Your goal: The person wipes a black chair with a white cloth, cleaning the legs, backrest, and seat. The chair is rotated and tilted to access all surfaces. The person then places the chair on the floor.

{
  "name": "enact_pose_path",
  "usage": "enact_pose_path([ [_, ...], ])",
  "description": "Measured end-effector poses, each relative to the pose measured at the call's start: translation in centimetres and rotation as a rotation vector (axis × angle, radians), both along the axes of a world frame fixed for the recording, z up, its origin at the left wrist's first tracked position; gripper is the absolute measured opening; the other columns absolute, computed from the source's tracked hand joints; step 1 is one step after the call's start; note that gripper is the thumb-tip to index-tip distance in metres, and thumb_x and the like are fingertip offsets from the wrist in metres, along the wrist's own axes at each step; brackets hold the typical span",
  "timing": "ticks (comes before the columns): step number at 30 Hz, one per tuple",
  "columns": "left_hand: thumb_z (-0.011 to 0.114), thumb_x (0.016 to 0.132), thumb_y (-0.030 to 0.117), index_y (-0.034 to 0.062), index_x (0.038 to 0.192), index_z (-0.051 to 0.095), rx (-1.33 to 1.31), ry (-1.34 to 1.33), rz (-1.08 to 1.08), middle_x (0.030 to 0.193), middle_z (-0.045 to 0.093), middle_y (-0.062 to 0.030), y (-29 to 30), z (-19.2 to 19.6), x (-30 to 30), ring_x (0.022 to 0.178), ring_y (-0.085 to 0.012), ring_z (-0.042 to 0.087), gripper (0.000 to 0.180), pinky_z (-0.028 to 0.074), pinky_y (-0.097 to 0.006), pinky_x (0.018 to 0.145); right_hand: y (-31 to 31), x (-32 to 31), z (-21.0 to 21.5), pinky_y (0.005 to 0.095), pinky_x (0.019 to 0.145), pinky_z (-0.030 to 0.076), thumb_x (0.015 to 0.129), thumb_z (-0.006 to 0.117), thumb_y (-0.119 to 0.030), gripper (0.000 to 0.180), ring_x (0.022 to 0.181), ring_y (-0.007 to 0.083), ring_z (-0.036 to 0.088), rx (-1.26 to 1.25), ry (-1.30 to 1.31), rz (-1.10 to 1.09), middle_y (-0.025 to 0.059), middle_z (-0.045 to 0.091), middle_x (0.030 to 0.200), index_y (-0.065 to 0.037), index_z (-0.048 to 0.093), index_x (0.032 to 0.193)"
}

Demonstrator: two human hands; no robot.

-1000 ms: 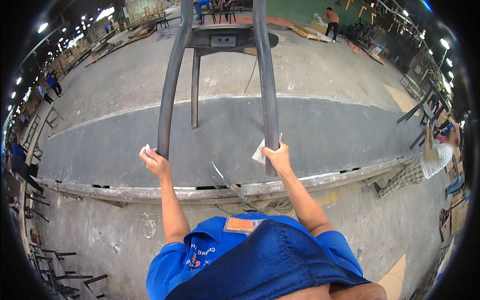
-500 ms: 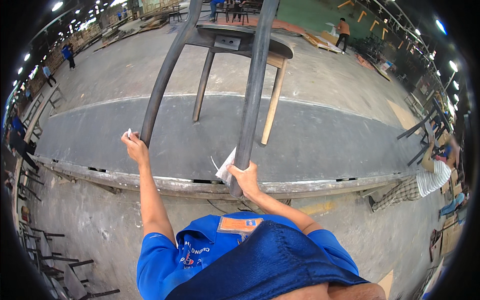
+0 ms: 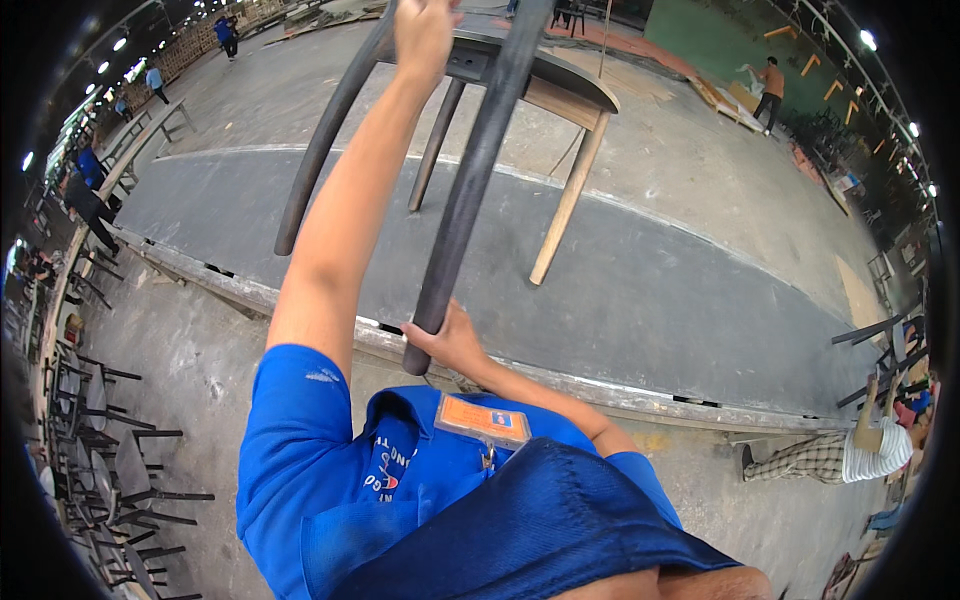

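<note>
I hold a dark wooden chair frame (image 3: 470, 190) up in front of me, its two long dark back legs pointing toward me. One front leg (image 3: 568, 200) is pale bare wood. My left hand (image 3: 425, 35) is raised high and grips the frame near the seat. Lower down, my right hand (image 3: 450, 340) is closed around the end of the nearer dark leg. The chair is tilted to the right over a wide dark belt (image 3: 650, 290).
A metal rail (image 3: 620, 392) edges the belt just ahead of me. Stacked dark chairs (image 3: 120, 470) stand at the lower left. A person in a white top (image 3: 870, 450) crouches at the right. Other people work far off across the concrete floor.
My left hand has climbed from the end of the left leg up to the seat. The chair has come closer and tilted further right. The white scraps by my hands are gone from sight.
</note>
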State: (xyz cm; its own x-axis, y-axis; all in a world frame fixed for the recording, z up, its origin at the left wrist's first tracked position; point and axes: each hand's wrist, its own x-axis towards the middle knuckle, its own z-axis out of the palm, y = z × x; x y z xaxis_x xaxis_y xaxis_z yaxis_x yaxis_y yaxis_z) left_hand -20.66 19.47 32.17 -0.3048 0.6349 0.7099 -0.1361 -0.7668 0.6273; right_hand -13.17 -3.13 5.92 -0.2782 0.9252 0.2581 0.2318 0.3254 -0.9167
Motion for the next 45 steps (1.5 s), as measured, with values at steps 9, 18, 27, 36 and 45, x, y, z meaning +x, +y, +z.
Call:
enact_pose_path([
  [9, 0.036, 0.096, 0.039, -0.0038, 0.106, 0.051, 0.01, 0.231, 0.881, 0.105, 0.057, -0.0294, 4.4, 5.2, 8.6, 0.098, -0.0444, 0.054, 0.047, 0.039, -0.048, 0.083, 1.3, 2.3, -3.4, 0.0426, 0.092, 0.041, 0.075, 0.064, -0.054, 0.065, 0.104, 0.0393, 0.051, 0.011, -0.19, 0.507, 0.0294, 0.049, 0.113, 0.003, 0.057, 0.105],
  [18, 0.038, 0.098, 0.024, -0.0044, 0.103, 0.043, 0.294, 0.28, 1.009, 0.091, 0.056, -0.0158, -2.6, 1.6, 2.2, 0.079, -0.0209, 0.056, 0.029, 0.044, -0.029, 0.075, 21.1, 23.7, -2.8, 0.0376, 0.08, 0.045, 0.093, 0.045, -0.046, 0.049, 0.087, 0.027, 0.058, -0.143, 0.058, -0.421, 0.0141, 0.06, 0.089, 0.0, 0.057, 0.106],
  [27, 0.027, 0.1, 0.027, -0.0007, 0.099, 0.042, 0.159, -0.105, 0.503, 0.087, 0.062, -0.0221, -10.8, -0.2, -1.1, 0.073, -0.0256, 0.063, 0.032, 0.052, -0.032, 0.067, 39.7, 22.8, 11.5, 0.0463, 0.085, 0.041, 0.071, 0.056, -0.07, 0.088, 0.109, 0.0277, 0.048, -0.347, 0.007, 0.012, 0.018, 0.051, 0.115, 0.005, 0.05, 0.117],
  [36, 0.022, 0.099, 0.028, -0.005, 0.102, 0.051, 0.051, -0.015, 0.534, 0.086, 0.064, -0.023, -10.7, -0.2, -4.0, 0.071, -0.0309, 0.064, 0.044, 0.053, -0.038, 0.065, 37.7, 21.9, 11.2, 0.0542, 0.092, 0.032, 0.071, 0.071, -0.047, 0.069, 0.117, 0.0303, 0.041, -0.486, 0.259, 0.106, 0.019, 0.048, 0.123, -0.003, 0.05, 0.121],
  [45, 0.027, 0.097, 0.026, -0.003, 0.098, 0.053, -0.08, -0.203, 0.268, 0.081, 0.063, -0.0199, -3.8, -4.1, -17.5, 0.07, -0.031, 0.062, 0.038, 0.052, -0.04, 0.065, 27.1, 20.8, 10.0, 0.0387, 0.09, 0.042, 0.08, 0.068, -0.032, 0.062, 0.105, 0.0297, 0.054, -0.258, 0.482, -0.024, 0.0194, 0.055, 0.117, 0.012, 0.049, 0.119],
])
